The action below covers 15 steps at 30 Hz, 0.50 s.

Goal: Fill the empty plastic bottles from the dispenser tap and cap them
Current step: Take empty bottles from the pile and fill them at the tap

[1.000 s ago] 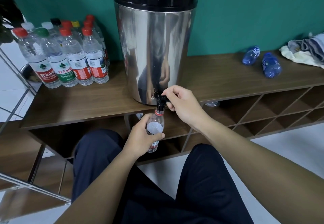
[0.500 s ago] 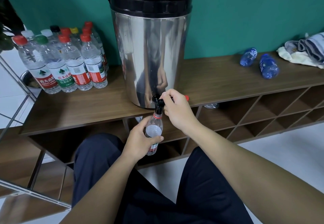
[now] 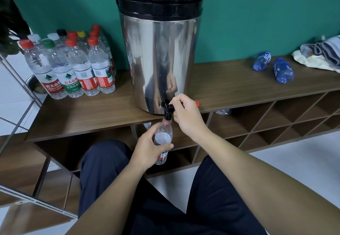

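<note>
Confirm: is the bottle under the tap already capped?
No. The bottle, gripped by the left hand, has its open neck at the tap; a red cap lies on the shelf.

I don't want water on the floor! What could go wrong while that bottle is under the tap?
1. The bottle has a narrow neck under the tap; if the left hand tilts it, water may spill.
2. If the right hand keeps the tap open too long, it could overflow.
3. The red cap sits near the shelf edge and might get knocked off.
</note>
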Available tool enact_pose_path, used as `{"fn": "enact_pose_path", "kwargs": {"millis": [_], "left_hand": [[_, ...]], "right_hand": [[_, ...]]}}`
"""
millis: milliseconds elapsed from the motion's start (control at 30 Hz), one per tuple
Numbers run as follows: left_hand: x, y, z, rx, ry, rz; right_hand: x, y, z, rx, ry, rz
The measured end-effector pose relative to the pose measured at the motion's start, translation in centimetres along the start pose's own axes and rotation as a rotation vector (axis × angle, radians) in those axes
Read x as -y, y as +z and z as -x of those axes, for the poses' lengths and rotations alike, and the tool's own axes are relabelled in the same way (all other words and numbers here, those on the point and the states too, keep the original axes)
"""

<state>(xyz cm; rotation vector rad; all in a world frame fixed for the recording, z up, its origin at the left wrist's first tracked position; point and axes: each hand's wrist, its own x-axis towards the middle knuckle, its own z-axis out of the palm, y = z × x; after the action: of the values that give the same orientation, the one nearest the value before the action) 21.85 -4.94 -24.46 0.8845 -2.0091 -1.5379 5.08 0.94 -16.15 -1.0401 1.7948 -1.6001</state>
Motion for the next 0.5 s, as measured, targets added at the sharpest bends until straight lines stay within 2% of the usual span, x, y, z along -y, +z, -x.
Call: {"fn": "enact_pose_path", "kwargs": {"millis": [500], "left_hand": [[0.09, 0.14, -0.07, 0.015, -0.029, -0.039]], "right_hand": [[0.12, -0.13, 0.09, 0.020, 0.014, -0.029]]}}
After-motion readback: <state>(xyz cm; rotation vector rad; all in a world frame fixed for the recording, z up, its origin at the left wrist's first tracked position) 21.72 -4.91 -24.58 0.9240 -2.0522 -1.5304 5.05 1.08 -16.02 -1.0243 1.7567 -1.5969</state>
